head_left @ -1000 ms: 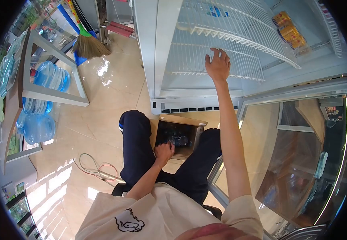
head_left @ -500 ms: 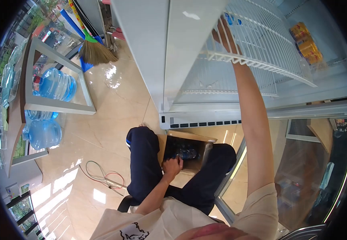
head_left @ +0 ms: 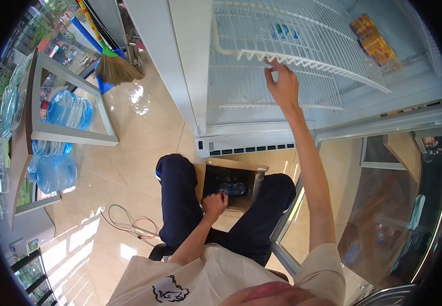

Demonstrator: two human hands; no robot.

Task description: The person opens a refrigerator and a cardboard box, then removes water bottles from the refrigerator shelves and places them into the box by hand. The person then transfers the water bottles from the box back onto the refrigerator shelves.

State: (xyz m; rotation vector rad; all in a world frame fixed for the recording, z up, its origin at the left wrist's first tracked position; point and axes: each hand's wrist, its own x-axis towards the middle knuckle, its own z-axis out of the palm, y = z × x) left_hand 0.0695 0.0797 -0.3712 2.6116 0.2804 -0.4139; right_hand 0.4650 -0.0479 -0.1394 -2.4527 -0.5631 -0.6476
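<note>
My left hand [head_left: 215,205] is closed at the near left edge of an open cardboard box [head_left: 239,164] between my knees. Its fingertips meet the end of a clear plastic bottle [head_left: 235,188] inside; whether they grip the bottle or the rim is unclear. My right hand [head_left: 284,87] is raised in the fridge, thumb and fingers apart and nothing visible between them. Its fingertips are at the front edge of the upper white wire shelf [head_left: 313,62]. Behind the bars lies a bottle with a blue and green label [head_left: 283,31].
Yellow-orange packs [head_left: 374,40] sit at the fridge's right side. The open glass door [head_left: 379,204] stands to my right. Large blue water bottles [head_left: 55,173] are at left by a white-framed table [head_left: 75,135]. A broom [head_left: 115,67] and a looped cable [head_left: 129,223] are also at left.
My right hand went up into the fridge behind the upper shelf's bars, then came back down to its front edge. The view shifted slightly. My left hand stayed at the box.
</note>
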